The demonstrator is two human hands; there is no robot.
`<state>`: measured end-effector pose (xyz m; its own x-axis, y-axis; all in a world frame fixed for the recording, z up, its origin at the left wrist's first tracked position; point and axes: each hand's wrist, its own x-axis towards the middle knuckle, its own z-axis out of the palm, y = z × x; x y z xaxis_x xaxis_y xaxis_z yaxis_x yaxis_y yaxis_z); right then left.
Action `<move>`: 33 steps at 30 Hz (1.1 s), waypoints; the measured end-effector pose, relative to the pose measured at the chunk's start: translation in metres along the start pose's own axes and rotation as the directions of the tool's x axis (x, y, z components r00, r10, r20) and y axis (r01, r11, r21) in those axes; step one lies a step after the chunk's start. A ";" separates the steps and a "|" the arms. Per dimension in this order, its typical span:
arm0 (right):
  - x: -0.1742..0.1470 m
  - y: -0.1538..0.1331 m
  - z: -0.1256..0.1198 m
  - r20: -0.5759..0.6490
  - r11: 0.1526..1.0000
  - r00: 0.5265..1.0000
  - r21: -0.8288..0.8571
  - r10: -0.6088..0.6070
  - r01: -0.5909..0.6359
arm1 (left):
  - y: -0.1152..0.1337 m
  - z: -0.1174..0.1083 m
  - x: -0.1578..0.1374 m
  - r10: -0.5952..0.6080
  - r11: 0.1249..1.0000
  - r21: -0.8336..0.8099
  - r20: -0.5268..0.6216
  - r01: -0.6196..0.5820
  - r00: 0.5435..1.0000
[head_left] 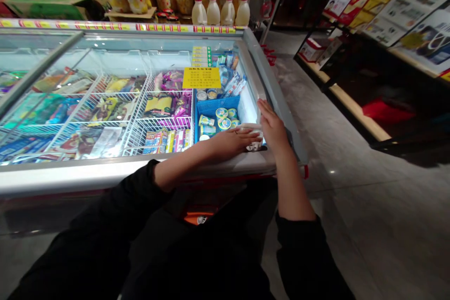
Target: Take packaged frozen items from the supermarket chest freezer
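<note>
I lean over a shop chest freezer with glass sliding lids. My left hand lies flat, fingers together, on a white packet at the freezer's near right corner. My right hand rests just to the right of it, palm down along the inner right wall, touching the same packet. A blue basket of round yellow-lidded cups sits right behind my hands. How firmly either hand holds the packet is hidden.
White wire baskets of coloured frozen packs fill the freezer to the left. A yellow price card stands at its middle. White bottles line the shelf behind. Tiled aisle floor runs on the right, beside a low display shelf.
</note>
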<state>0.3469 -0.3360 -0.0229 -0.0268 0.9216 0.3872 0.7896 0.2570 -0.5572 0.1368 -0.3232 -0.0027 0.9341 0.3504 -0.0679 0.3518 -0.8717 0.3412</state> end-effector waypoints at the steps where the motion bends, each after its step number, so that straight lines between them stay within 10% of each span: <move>1: 0.000 0.001 -0.001 -0.004 1.000 1.000 0.013 0.009 -0.009 | 0.001 -0.002 0.000 0.039 0.999 -0.030 0.021 -0.039 0.999; 11: -0.002 -0.005 0.000 -0.013 0.999 1.000 -0.045 0.021 -0.021 | -0.036 -0.028 -0.088 0.111 0.947 -0.310 0.071 -0.084 0.991; 23: -0.003 0.011 -0.006 -0.267 0.984 0.949 0.108 0.167 -0.142 | 0.011 0.001 0.053 0.227 0.973 -0.042 -0.013 -0.227 0.974; 33: -0.011 0.013 -0.001 -0.224 0.962 0.956 0.238 0.189 -0.135 | -0.015 -0.010 -0.031 0.135 0.961 -0.242 -0.018 -0.135 0.991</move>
<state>0.3579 -0.3433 -0.0338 0.2614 0.8645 0.4294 0.6168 0.1925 -0.7632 0.1020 -0.3177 0.0036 0.9719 0.2354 -0.0048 0.1970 -0.8022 0.5636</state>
